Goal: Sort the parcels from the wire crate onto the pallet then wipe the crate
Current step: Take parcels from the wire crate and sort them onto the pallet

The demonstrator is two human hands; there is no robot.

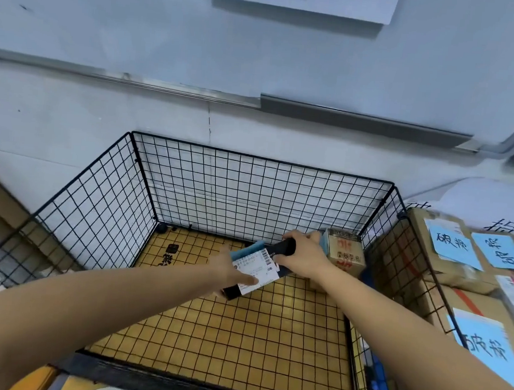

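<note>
Reaching arms: both bare forearms go down into the open top of the wire crate [261, 157] and meet low inside it, toward its far right part
Right hand [303, 257]: clenched round the far end of the black parcel [287, 246]; fingers curled over its upper edge
Left hand [234, 273]: grasping the near end of the same parcel; fingers lie along the white label [254, 270]; the thumb is hidden
Black parcel: long and slanted, spanning the gap between the two hands inside the crate; a blue strip [245, 251] shows along its edge just beyond the left hand; whether its near end touches the floor cannot be told
Cardboard box [347, 256]: just beyond the right hand, tucked in the far right corner, close to both mesh walls there
Crate floor [238, 341]: yellow gridded board; a wide stretch of it shows left of the left hand and on the near side of both hands
Crate edges: far wall upright a little beyond the hands; left wall well apart from the left hand; right wall just beside the right forearm
Stacked boxes [446, 271]: cardboard, outside the crate, right of the right hand, close against the right mesh wall; blue handwritten notes [451, 244] lie on top
</note>
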